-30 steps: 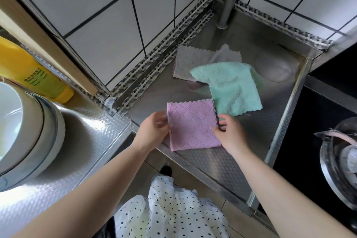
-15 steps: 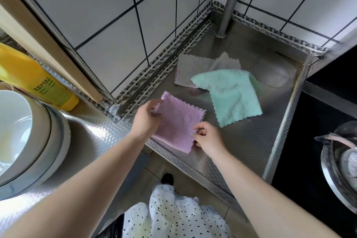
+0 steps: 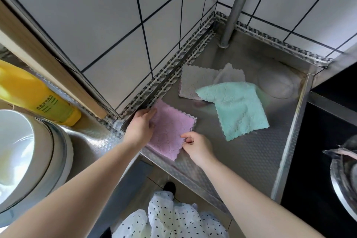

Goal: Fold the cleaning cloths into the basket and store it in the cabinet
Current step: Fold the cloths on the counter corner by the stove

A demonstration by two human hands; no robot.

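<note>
White tiled walls [image 3: 108, 31] meet a steel counter [image 3: 241, 152].

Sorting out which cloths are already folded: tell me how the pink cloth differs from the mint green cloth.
The pink cloth lies as a small neat square; the mint green cloth is spread larger, with one corner turned over.
The left hand and right hand hold the pink cloth; nothing touches the mint green one.
The pink cloth sits at the steel counter's front edge; the green one overlaps a grey cloth farther back.
Both have zigzag edges.
</note>
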